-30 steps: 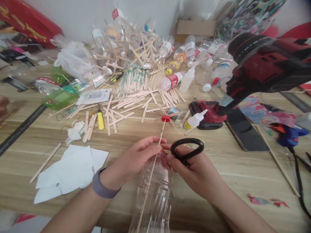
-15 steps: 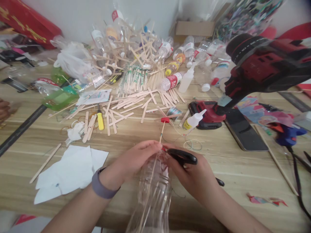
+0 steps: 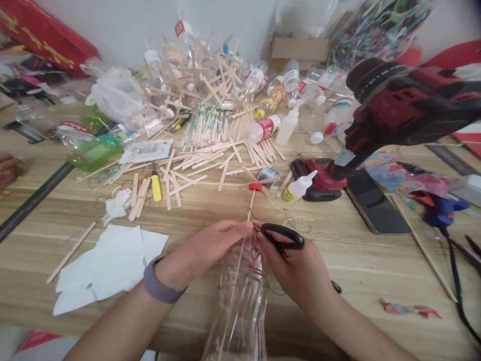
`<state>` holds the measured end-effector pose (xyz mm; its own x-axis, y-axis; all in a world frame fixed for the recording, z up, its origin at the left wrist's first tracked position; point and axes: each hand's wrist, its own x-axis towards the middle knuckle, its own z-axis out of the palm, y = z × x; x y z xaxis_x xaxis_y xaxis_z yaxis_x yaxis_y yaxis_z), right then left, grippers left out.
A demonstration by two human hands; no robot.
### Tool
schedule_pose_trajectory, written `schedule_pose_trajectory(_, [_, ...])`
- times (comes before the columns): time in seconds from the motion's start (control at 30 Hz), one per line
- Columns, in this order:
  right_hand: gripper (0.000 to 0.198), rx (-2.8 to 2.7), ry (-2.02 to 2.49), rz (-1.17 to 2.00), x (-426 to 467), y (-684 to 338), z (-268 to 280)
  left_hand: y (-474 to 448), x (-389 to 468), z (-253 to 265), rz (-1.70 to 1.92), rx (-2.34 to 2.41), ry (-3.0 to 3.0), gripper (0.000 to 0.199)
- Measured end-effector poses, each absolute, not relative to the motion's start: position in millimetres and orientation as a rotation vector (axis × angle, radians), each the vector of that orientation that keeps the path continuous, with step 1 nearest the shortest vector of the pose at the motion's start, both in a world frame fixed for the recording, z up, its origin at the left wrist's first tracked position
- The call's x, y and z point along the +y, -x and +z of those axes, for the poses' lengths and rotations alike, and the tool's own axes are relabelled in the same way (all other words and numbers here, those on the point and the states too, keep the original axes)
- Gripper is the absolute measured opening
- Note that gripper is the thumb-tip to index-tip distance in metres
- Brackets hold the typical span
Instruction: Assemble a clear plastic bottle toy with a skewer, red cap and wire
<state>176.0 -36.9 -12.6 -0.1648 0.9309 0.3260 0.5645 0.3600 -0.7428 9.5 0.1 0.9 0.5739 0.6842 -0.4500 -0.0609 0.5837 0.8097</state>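
A clear plastic bottle [image 3: 240,311] lies lengthwise toward me, its neck at my fingertips. Along it runs a thin wooden stick [image 3: 236,273], whose far end carries a red bottle cap [image 3: 254,186]. My left hand [image 3: 210,245] is closed, thumb and fingers pinching the stick at the bottle's neck. My right hand [image 3: 296,271] is closed too, its fingertips against a small red part at the neck. Black-handled scissors [image 3: 282,236] are tucked in that hand, one loop showing above the fingers; the blades are hidden. Thin thread [image 3: 277,291] trails beside the bottle.
A red cordless drill [image 3: 406,100] stands at the right, near a phone [image 3: 376,203] and a glue bottle [image 3: 299,186]. Ahead lie scattered craft sticks [image 3: 203,158] and several plastic bottles. White paper [image 3: 108,265] and a yellow-handled screwdriver [image 3: 155,186] lie left. Another person's hand [image 3: 7,168] shows at the left edge.
Both hands stay at the bottle's neck with hardly any movement. The scissors' loop has turned slightly and shows more open. The bottle has shifted a little to the right.
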Motion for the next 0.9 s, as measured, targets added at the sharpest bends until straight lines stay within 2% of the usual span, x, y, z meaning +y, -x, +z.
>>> schedule_pose_trajectory(0.33, [0.022, -1.83, 1.386, 0.643, -37, -173, -13, -9, -1, 5, 0.461, 0.914, -0.83, 0.027])
schedule_pose_trajectory(0.57, [0.019, -1.832, 1.312, 0.831, -30, -179, -8, -11, 0, -1, 0.474, 0.914, -0.835, 0.031])
schedule_pose_trajectory(0.9, [0.018, -1.79, 1.255, 0.93, -30, -181, -6, -12, -1, -9, 0.514, 0.721, -0.676, 0.032])
